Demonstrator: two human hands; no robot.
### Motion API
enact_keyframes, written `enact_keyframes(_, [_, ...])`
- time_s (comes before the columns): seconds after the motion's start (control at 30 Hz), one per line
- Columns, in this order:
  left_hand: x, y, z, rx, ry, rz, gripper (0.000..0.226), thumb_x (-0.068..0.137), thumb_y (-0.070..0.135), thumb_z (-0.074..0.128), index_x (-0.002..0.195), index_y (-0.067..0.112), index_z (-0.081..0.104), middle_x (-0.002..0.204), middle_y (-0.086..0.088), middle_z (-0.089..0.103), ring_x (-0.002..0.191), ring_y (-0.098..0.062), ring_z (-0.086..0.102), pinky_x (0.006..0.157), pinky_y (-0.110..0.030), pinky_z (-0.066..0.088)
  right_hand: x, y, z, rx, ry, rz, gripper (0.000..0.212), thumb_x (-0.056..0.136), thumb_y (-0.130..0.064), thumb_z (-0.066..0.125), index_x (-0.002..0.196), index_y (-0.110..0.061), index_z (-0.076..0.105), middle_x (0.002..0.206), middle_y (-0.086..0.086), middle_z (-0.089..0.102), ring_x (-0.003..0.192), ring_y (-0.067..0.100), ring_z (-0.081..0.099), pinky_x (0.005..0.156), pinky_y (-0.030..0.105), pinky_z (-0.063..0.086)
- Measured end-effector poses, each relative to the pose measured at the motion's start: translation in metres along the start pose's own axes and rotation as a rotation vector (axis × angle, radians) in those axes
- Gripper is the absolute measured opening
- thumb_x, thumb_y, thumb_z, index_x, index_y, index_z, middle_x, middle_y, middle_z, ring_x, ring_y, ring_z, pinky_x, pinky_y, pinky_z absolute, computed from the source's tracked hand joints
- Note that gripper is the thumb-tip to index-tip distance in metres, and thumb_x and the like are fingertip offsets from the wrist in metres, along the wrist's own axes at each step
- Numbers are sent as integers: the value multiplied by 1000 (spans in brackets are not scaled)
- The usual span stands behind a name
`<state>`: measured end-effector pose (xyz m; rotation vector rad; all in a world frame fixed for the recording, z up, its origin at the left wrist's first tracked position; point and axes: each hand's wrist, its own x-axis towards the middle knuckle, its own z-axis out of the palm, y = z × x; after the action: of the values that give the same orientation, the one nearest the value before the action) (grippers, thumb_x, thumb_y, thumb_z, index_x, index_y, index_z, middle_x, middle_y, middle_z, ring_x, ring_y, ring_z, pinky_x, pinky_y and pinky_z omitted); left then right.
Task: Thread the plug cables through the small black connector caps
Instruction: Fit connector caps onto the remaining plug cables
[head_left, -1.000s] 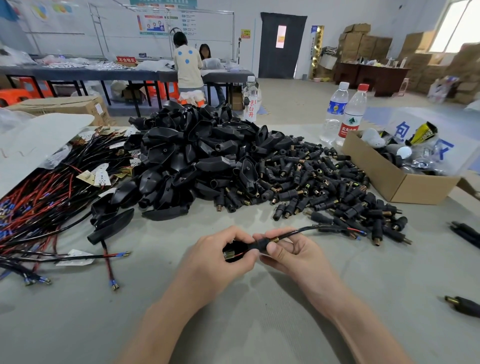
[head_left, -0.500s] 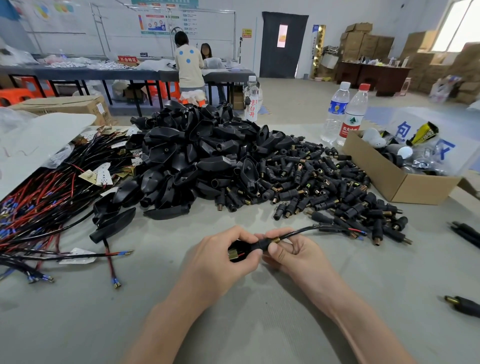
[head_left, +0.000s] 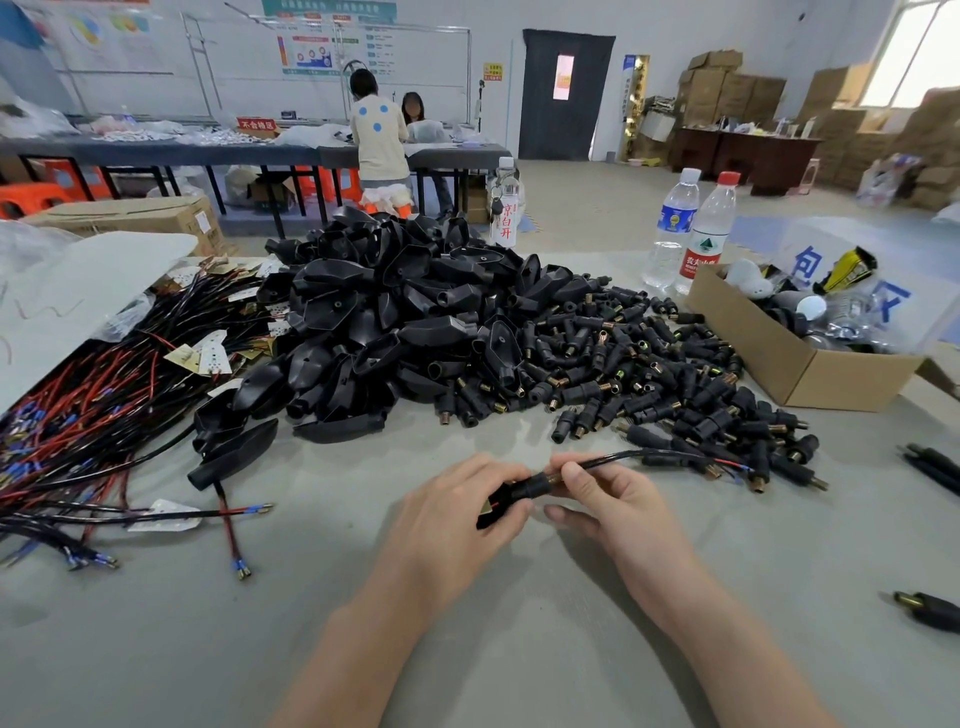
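Sprawling over the far left of the matte grey worktop (head_left: 519, 639): loose tangle of thin red and black wires (head_left: 88, 421), ends tipped with blue sleeves and brass pins, small white and tan tags scattered among them. Beside that, toward the middle, heaped mound of glossy black plastic housings (head_left: 384, 317), hollow and teardrop-shaped, each with a short round neck. Touching the mound's right flank, lower spill of connector caps (head_left: 649, 364): stubby black cylinders with stepped collars and threaded brass tips.

In front of both piles, left hand (head_left: 447, 525) with fingers curled, thumb and fingertips gripping one small black cap (head_left: 530, 488) held above the surface, a scrap of red wire and a glint of brass showing at its left end. Right hand (head_left: 623, 504) meeting it, thumb and forefinger pinching the plug cable (head_left: 618, 456) right at the cap's brass end, remaining fingers loosely bent underneath. Smooth black cable arcing rightward to bare red and blue leads among the nearest caps.

Farther right, open corrugated cardboard box (head_left: 810, 369), two clear plastic water bottles (head_left: 672, 228) upright behind it, and one loose black plug (head_left: 930, 613) with a brass tip lying at the right edge.
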<state>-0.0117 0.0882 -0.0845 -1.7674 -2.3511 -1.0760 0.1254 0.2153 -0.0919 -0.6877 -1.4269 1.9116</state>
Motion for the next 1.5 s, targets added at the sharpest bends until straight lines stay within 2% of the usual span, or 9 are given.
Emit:
enact_keyframes(0.3, [0,-5,1,-26,5,-46,19,94,48,57,113,45,59,107,30,58,97,5,55,77,-17,46,5,1,0,32,145,-47,17,91,-21,64,98,-8,74,91,12,76,82,15,73,66,23,58])
enact_keyframes(0.47, [0,-6,2,-36,15,-47,17,94,47,57,110,45,60,105,29,59,97,4,55,78,-21,48,8,0,-7,132,214,-56,35,80,-34,67,98,-3,69,83,10,76,78,17,73,66,22,58])
enact_keyframes(0.63, [-2,-6,4,-10,54,-8,25,91,52,52,112,42,61,103,25,60,96,2,57,77,-24,50,3,3,0,73,29,4,33,79,-25,71,103,-2,71,81,7,73,74,13,69,69,20,57])
enact_keyframes(0.77, [-1,-13,4,-53,3,-51,43,87,69,41,122,46,54,113,32,56,104,6,56,84,-23,50,0,2,2,64,80,10,13,90,-12,67,96,-2,72,76,7,71,70,12,70,65,19,57])
enact_keyframes(0.83, [-2,-23,2,-142,-32,-117,49,85,72,40,125,47,54,113,34,56,108,8,54,90,-23,49,1,2,1,65,120,5,10,93,-9,64,95,-1,71,74,6,72,70,12,71,66,19,57])
enact_keyframes(1.0, [-1,-39,-7,-236,-149,-198,41,76,73,49,115,61,54,113,30,62,110,13,53,87,-11,38,2,1,1,16,136,5,10,92,-12,66,94,-4,71,74,5,72,73,14,72,67,20,58])
enact_keyframes(1.27, [0,-44,-6,-292,-167,-211,36,78,62,62,112,57,53,112,39,57,100,14,55,79,-19,41,3,4,1,-24,124,8,9,93,-11,66,96,-4,71,77,5,73,76,16,72,68,20,58])
enact_keyframes(1.4, [2,-46,-5,-299,-175,-220,40,75,67,57,113,55,55,110,30,63,108,8,58,95,-32,50,4,5,1,-40,128,4,10,94,-11,66,97,-3,71,76,5,73,72,15,71,67,19,57])
enact_keyframes(1.5, [0,-46,-7,-296,-188,-227,45,73,70,60,116,58,54,112,29,63,110,7,57,99,-34,49,4,5,1,-51,145,-4,11,94,-13,66,95,-3,71,75,7,73,70,15,71,66,20,58])
